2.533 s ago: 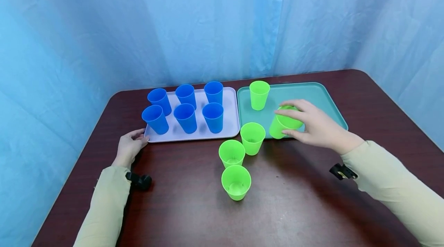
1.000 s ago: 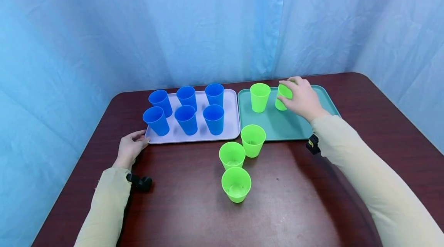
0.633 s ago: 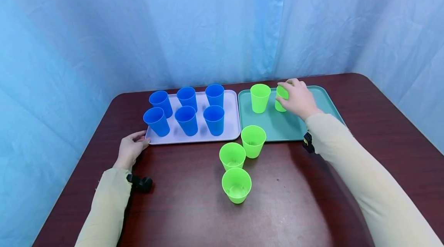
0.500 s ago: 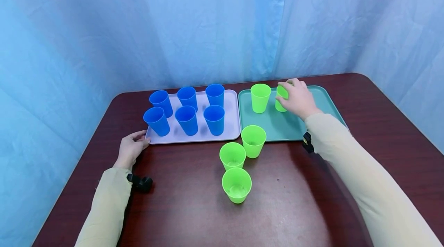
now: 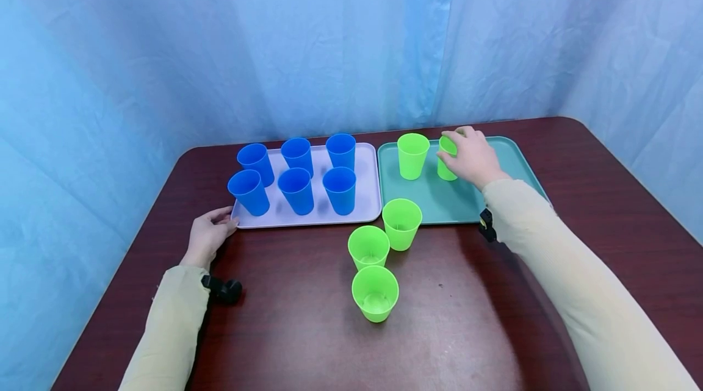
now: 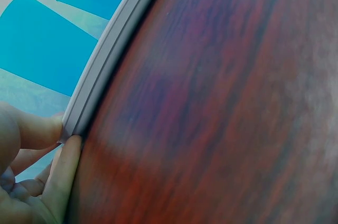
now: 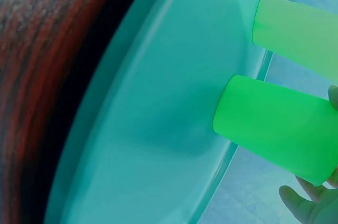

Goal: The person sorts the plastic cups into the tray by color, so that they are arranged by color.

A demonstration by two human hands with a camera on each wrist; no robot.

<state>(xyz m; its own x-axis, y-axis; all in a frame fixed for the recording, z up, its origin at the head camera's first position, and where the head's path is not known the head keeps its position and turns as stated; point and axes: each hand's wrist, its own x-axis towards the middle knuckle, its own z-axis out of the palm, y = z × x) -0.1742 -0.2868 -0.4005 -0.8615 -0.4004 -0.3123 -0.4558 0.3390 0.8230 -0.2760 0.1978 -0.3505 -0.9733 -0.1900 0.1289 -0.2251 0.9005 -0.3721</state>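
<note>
My right hand (image 5: 471, 156) grips a green plastic cup (image 5: 447, 166) near its rim, fingers and thumb on opposite sides. In the right wrist view that cup (image 7: 277, 129) stands upright on the teal tray (image 7: 169, 92), with a second green cup (image 7: 301, 36) beside it. Over on the left, my left hand (image 5: 209, 237) pinches the front left corner of the lavender tray (image 5: 351, 213). The left wrist view has the thumb (image 6: 39, 130) on the tray's rim (image 6: 108, 49) and a finger against its outer edge.
Several blue cups (image 5: 296, 193) stand in two rows on the lavender tray, which sits right beside the teal one. Three more green cups (image 5: 376, 296) stand on the dark wooden table (image 5: 285, 318) in front of the trays. Blue curtains (image 5: 329, 43) hang behind the table.
My right hand has carried the green cup from the teal tray's front edge to its back row, beside the other green cup. My left hand stays at the lavender tray's corner.
</note>
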